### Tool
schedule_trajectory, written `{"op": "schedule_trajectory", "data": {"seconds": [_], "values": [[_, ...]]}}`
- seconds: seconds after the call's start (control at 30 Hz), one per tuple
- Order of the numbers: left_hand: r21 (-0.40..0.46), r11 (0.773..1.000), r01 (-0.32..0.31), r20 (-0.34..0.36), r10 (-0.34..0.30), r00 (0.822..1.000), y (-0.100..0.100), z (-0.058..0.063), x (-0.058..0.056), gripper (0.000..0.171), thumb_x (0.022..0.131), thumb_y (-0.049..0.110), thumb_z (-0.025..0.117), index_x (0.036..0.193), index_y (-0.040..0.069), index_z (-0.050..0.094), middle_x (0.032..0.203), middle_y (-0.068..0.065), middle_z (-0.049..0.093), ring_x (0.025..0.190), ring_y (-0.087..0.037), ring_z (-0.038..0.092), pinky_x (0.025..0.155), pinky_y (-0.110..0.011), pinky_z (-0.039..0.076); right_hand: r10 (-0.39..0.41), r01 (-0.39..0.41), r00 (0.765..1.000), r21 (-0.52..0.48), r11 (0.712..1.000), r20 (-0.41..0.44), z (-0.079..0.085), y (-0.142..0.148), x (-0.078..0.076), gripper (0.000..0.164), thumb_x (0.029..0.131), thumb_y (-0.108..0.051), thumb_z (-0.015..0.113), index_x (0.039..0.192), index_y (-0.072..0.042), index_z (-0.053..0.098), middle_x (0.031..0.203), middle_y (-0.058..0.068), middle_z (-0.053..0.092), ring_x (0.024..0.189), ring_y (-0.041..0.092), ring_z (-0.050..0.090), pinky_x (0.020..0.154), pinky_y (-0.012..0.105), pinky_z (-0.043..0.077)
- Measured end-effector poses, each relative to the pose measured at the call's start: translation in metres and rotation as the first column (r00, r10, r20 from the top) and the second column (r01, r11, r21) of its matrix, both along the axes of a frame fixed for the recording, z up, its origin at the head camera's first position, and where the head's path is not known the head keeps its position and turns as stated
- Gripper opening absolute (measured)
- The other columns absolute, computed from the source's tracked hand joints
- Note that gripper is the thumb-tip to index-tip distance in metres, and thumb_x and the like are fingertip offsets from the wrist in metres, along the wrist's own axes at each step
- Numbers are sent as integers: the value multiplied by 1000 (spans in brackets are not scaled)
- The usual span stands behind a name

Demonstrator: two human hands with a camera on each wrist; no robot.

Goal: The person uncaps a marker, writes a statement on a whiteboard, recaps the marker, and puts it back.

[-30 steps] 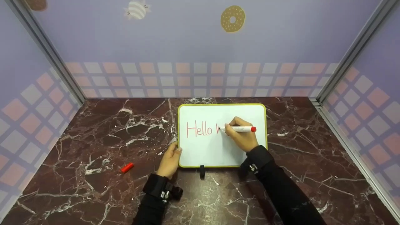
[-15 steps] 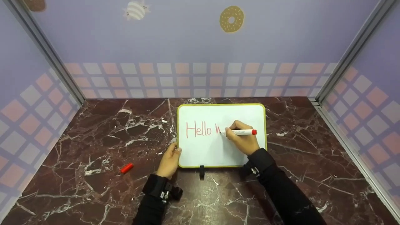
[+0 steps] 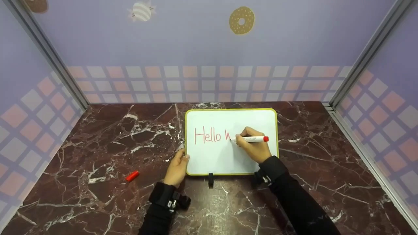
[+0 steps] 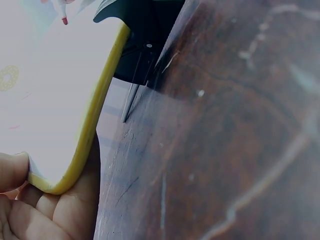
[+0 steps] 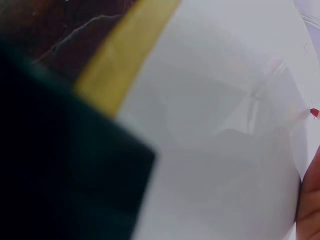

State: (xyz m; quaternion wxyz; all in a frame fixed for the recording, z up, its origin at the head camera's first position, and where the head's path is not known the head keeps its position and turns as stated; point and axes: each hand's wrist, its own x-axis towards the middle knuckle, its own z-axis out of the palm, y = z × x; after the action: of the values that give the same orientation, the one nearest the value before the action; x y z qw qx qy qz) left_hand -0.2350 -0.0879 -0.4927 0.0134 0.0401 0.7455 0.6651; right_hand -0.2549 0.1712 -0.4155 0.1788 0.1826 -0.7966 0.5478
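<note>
A small whiteboard [image 3: 209, 160] with a yellow frame stands tilted back on the table, bearing "Hello" and a partly formed letter in red. My left hand [image 3: 176, 169] grips its lower left side; in the left wrist view the thumb [image 4: 14, 171] lies on the front face and the fingers go behind the frame. Between the thumb and fingers of my right hand [image 3: 255, 148] is a white marker [image 3: 250, 139] with a red end, its tip at the last red stroke. The right wrist view catches only the red tip [image 5: 314, 112] and part of that hand.
A red marker cap [image 3: 132, 176] lies on the dark marbled table [image 3: 98, 202], left of my left hand. Black feet [image 3: 211, 180] support the board's lower edge. Patterned panels [image 3: 209, 49] enclose the table at the back and both sides.
My right hand has moved the marker down and slightly right, and the red stroke after "Hello" has grown longer. My left hand keeps its hold on the whiteboard.
</note>
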Motion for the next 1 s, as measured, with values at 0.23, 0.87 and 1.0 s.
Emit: {"op": "schedule_trajectory", "data": {"seconds": [0.23,0.87,1.0], "values": [[-5,1000,2,12,-2,1000,1,8,5,39,98,10,36,134,-5,35,119,-30,54,102,-33,58,86,-41,49,2,-2,1000,-32,999,1,0,1,-3,20,83,1,61,65,1,53,60,8,60,50,7,49,45,18,37],[28,1000,-9,12,8,1000,2,-1,0,39,98,9,36,135,-4,35,117,-29,55,98,-30,59,83,-39,50,-13,15,999,-81,997,36,15,1,-18,20,85,-1,59,68,5,52,63,13,61,54,9,51,50,19,38],[34,999,-5,7,5,1000,1,-1,0,39,98,9,35,135,-4,35,116,-29,55,98,-30,59,83,-39,50,-11,14,999,-87,996,31,15,1,-19,19,85,-1,59,68,5,52,63,13,61,54,10,52,50,20,38]]}}
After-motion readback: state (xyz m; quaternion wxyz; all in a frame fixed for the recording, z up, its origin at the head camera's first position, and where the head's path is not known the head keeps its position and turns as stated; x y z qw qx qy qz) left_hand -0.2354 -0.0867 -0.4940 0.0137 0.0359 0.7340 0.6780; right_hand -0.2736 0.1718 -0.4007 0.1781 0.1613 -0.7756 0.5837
